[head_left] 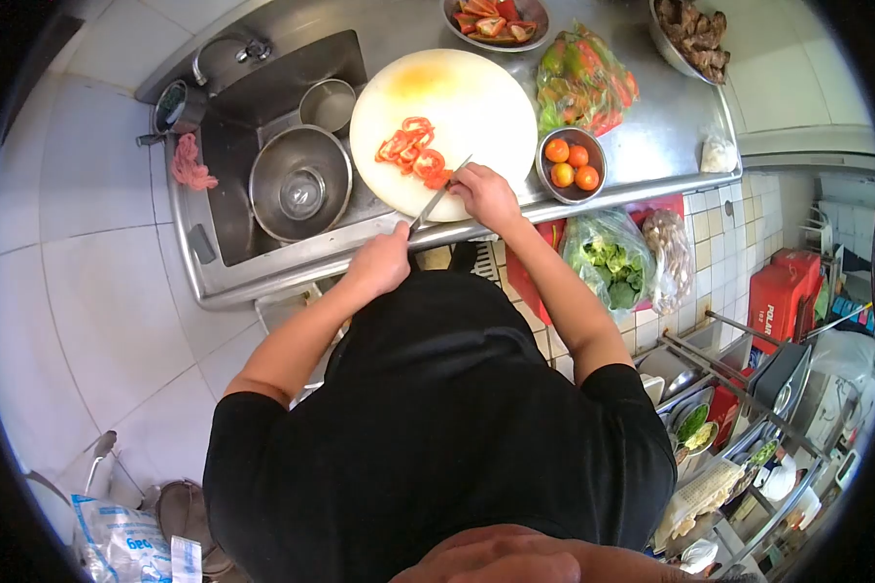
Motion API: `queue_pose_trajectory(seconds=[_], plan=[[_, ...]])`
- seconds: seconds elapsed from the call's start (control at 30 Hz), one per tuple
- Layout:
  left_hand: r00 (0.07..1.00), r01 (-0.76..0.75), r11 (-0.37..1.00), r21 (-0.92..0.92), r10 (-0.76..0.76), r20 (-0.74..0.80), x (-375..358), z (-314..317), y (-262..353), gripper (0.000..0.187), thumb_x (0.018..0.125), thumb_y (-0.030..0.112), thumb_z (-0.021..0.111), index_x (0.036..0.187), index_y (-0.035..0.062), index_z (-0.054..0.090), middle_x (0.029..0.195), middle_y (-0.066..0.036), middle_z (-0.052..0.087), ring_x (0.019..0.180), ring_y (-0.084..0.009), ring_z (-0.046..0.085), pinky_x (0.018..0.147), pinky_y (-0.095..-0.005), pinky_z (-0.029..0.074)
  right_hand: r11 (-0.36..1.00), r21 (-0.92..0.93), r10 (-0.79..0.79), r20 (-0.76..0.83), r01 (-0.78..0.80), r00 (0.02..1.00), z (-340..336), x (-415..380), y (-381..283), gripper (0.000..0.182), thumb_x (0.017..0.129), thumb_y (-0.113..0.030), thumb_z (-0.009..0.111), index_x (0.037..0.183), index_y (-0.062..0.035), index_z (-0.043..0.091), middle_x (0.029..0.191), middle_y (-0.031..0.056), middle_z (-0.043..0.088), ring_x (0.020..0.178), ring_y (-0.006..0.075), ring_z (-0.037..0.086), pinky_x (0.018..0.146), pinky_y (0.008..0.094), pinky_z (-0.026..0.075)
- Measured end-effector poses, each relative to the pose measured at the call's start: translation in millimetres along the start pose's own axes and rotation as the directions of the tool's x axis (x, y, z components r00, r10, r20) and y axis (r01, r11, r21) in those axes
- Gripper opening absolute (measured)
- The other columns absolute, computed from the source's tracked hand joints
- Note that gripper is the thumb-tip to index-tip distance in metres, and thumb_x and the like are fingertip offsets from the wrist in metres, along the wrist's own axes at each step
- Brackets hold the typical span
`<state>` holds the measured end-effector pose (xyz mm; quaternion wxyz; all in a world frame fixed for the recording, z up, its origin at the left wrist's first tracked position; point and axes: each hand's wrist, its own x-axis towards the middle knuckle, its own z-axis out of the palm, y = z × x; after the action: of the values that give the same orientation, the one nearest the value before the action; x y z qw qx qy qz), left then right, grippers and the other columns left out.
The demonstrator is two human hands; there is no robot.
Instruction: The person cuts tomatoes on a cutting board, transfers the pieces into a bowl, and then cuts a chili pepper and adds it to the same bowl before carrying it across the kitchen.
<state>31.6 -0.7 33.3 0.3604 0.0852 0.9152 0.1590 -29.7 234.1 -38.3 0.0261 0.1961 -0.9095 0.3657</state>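
Note:
My left hand (pixel 379 260) is closed round the handle of a knife (pixel 430 208), near the counter's front edge. Its blade slants up and right across the round white cutting board (pixel 501 107). On the board, my right hand (pixel 488 199) has its fingers bent and pressed together beside the blade; whatever they hold is hidden. Just left of the blade lie red tomato slices (pixel 428 163), and more are spread toward the board's left half. A small metal bowl (pixel 572 197) with several whole tomatoes (pixel 577 156) stands right of the board.
A sink (pixel 226 199) at left holds metal bowls (pixel 262 194). Behind the board is a bowl of cut red peppers (pixel 496 23); a bag of peppers (pixel 583 78) lies right of it. Bagged greens (pixel 608 260) sit below the counter edge. Shelving (pixel 739 364) stands at right.

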Motion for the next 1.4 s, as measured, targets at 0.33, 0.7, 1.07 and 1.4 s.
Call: queue_pose_trajectory(seconds=[0.33, 0.7, 1.07, 1.4], plan=[[1.0, -0.011, 1.0, 0.002, 0.011, 0.008, -19.3, -21.0, 8.8, 0.023, 0.101, 0.019, 0.052, 0.115, 0.0002, 0.05, 0.093, -0.033, 0.069, 0.092, -0.0507, 0.068, 0.081, -0.0596, 0.051, 0.999, -0.002, 0.038, 0.057, -0.038, 0.998, -0.9, -7.3, -0.2, 0.009, 0.088, -0.012, 0.068, 0.094, -0.0068, 0.067, 0.091, 0.012, 0.068, 0.091, 0.0345, 0.068, 0.079, 0.0449, 0.056], [0.999, -0.047, 0.998, 0.029, 0.048, -0.021, -12.6, -17.5, 12.8, 0.025, 0.098, 0.015, 0.053, 0.118, 0.0001, 0.052, 0.094, -0.032, 0.07, 0.092, -0.049, 0.069, 0.082, -0.0586, 0.053, 0.999, 0.028, -0.015, 0.015, 0.015, 1.0, -0.7, -19.3, 6.9, 0.007, 0.086, -0.013, 0.07, 0.091, -0.0079, 0.069, 0.092, 0.0106, 0.069, 0.09, 0.0325, 0.067, 0.08, 0.0432, 0.056], [0.985, -0.124, 0.991, 0.056, 0.13, -0.118, 50.7, 16.1, 4.6, 0.023, 0.1, 0.019, 0.051, 0.113, 0.0006, 0.049, 0.089, -0.032, 0.069, 0.087, -0.0507, 0.068, 0.079, -0.0604, 0.052, 0.995, -0.1, 0.005, 0.011, -0.004, 1.0, 12.2, -34.9, 12.6, 0.007, 0.084, -0.014, 0.074, 0.09, -0.0103, 0.073, 0.093, 0.0074, 0.067, 0.089, 0.0292, 0.067, 0.078, 0.042, 0.057], [0.968, -0.232, 0.972, -0.039, 0.228, -0.102, 35.3, 18.8, 22.6, 0.025, 0.101, 0.022, 0.05, 0.114, 0.0013, 0.052, 0.089, -0.033, 0.068, 0.088, -0.0521, 0.067, 0.082, -0.0619, 0.05, 0.945, -0.321, 0.059, -0.007, -0.058, 0.998, 15.7, 64.1, -45.3, 0.057, 0.08, -0.036, 0.079, 0.122, -0.0026, 0.06, 0.113, 0.0159, 0.068, 0.108, 0.0355, 0.059, 0.095, 0.0476, 0.046]])
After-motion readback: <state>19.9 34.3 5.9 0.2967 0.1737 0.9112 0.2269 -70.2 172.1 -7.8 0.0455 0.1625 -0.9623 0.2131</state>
